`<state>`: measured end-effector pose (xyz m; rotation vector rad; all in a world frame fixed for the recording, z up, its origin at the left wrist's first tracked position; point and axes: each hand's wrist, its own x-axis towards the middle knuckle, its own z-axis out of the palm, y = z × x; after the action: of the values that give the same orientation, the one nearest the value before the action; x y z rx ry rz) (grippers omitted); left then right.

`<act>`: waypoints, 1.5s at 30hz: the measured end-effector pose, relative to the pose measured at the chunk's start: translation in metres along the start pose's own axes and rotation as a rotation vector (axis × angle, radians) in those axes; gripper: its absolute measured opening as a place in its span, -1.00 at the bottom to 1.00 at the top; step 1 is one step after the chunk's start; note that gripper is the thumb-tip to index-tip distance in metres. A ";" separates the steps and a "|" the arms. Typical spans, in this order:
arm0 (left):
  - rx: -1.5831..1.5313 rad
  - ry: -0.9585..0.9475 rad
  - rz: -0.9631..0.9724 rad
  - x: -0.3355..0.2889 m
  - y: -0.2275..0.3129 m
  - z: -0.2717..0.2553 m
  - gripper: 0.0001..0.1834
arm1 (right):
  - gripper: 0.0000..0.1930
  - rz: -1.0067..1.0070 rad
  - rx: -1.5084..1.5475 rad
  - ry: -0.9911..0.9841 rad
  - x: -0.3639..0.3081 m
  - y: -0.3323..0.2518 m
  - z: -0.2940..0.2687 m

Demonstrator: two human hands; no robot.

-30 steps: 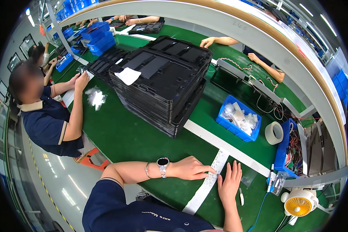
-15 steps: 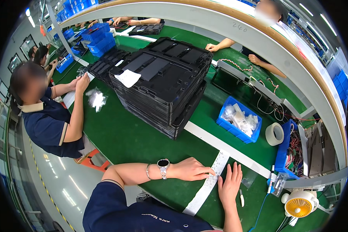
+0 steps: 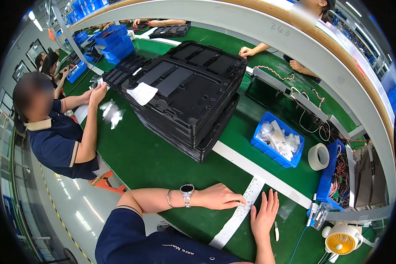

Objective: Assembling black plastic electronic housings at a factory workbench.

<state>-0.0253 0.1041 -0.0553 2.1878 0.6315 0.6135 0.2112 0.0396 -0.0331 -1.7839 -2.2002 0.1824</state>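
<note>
A white strip [image 3: 228,229] with small dark markings runs across the green table in front of me. My left hand [image 3: 220,196], below a wristwatch [image 3: 187,190], rests with its bent fingers on the strip's marked part; nothing shows in it. Just right of the strip, my right hand [image 3: 264,214] lies flat, fingers stretched out and holding nothing. A slim white-handled tool [image 3: 276,231], perhaps a small knife, lies beside my right wrist. A small clear bag [image 3: 286,212] lies to the right of those fingertips.
A tall stack of black trays [image 3: 185,94] stands ahead, a paper [image 3: 142,93] on top. To its right are a blue bin [image 3: 273,154] of bagged parts, a tape roll [image 3: 318,157] and a small fan [image 3: 341,241]. A co-worker [image 3: 53,127] sits left; a metal frame [image 3: 233,12] arches overhead.
The whole view has shifted slightly. My hands stay nearly in place by the strip. The co-worker's hands at left have shifted a little, and the person across has drawn one forearm back.
</note>
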 end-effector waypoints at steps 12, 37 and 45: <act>-0.074 0.003 -0.036 0.004 0.004 -0.007 -0.76 | -0.36 -0.006 0.037 0.007 0.001 0.000 -0.003; -0.025 0.004 -0.081 0.006 0.007 -0.007 -0.76 | -0.43 -0.091 -0.003 0.017 -0.011 0.013 -0.004; 0.003 -0.039 -0.128 0.008 0.008 -0.006 -0.76 | -0.43 -0.090 0.001 0.023 -0.013 0.014 -0.004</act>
<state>-0.0209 0.1072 -0.0442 2.1380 0.7462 0.5019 0.2278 0.0301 -0.0356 -1.6734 -2.2583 0.1416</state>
